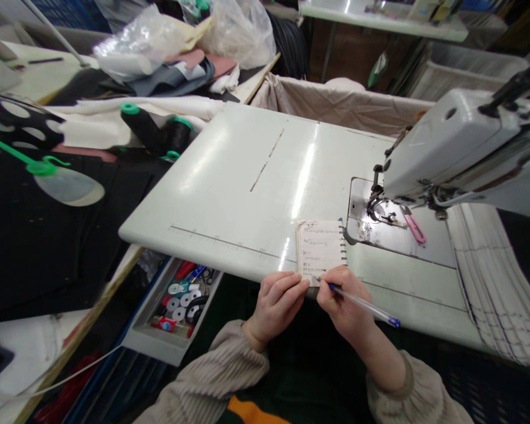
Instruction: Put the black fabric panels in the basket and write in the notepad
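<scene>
A small spiral notebook with handwriting lies near the front edge of the pale sewing table. My right hand is closed around a clear pen with a blue cap end, its tip at the page's lower part. At the notebook's lower left corner, my left hand has its fingers together, pinching the edge of the pages. Right of the notebook stands a white sewing machine, with pink snips on its metal plate.
An open drawer with bobbins and small tools juts out below the table's left side. Black thread cones stand at the back left. Stacked pale fabric strips lie at the right. A cloth-lined bin is behind the table.
</scene>
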Motion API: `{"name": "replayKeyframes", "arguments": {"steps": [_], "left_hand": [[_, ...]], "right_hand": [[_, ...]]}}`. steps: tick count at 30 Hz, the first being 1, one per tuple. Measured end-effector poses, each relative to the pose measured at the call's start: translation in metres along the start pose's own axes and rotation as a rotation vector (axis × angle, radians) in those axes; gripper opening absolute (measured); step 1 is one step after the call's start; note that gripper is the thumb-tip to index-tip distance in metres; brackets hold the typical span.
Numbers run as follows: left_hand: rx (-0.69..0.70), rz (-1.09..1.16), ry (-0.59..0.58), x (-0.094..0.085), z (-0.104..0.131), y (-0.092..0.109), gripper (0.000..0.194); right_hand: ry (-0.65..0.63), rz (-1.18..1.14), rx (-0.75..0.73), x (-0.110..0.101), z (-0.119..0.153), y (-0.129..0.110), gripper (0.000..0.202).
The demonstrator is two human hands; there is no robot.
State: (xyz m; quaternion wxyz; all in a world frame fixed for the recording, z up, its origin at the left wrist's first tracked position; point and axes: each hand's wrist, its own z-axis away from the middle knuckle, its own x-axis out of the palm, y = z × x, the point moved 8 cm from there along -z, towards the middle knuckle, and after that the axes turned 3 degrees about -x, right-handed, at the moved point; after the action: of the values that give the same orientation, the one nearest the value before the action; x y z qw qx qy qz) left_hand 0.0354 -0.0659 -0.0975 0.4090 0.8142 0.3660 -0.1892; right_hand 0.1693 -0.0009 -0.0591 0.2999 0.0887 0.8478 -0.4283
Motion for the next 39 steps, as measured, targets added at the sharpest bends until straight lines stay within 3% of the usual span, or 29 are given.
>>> {"name": "replayKeyframes", "arguments": {"steps": [14, 18, 21, 24, 26, 29, 32, 34, 36, 39], "left_hand": [[0.01, -0.011, -0.009, 0.0, -0.001, 0.0, 0.038], [-0.011, -0.002, -0.012, 0.0, 0.0, -0.001, 0.037], [-0.01, -0.003, -0.009, 0.001, -0.001, -0.001, 0.038], [-0.014, -0.007, 0.002, 0.002, -0.001, -0.002, 0.039], [-0.021, 0.0, 0.004, 0.002, -0.001, 0.0, 0.039], [-0.069, 0.034, -0.031, -0.001, -0.006, 0.004, 0.034], [-0.139, 0.092, -0.076, -0.013, -0.026, 0.008, 0.023], [-0.151, 0.078, -0.035, -0.028, -0.053, 0.01, 0.018], [-0.136, 0.013, 0.002, -0.035, -0.09, 0.01, 0.017], [-0.083, -0.074, -0.133, -0.012, -0.144, 0.004, 0.023]], "right_hand": [[-0.001, 0.029, -0.007, 0.003, 0.0, 0.001, 0.009], [0.013, -0.095, 0.048, 0.0, 0.001, 0.005, 0.009], [0.192, -0.298, 0.166, -0.018, 0.003, 0.015, 0.007], [0.366, -0.311, 0.203, -0.044, 0.011, 0.022, 0.006], [0.399, -0.214, 0.14, -0.061, 0.02, 0.019, 0.015], [0.34, -0.042, 0.023, -0.079, 0.043, 0.014, 0.029], [0.177, 0.064, -0.009, -0.079, 0.072, 0.015, 0.038], [0.098, 0.11, -0.03, -0.075, 0.089, 0.015, 0.041], [0.096, 0.175, -0.043, -0.071, 0.1, 0.014, 0.034], [0.09, 0.296, -0.053, -0.062, 0.103, 0.012, 0.011]]}}
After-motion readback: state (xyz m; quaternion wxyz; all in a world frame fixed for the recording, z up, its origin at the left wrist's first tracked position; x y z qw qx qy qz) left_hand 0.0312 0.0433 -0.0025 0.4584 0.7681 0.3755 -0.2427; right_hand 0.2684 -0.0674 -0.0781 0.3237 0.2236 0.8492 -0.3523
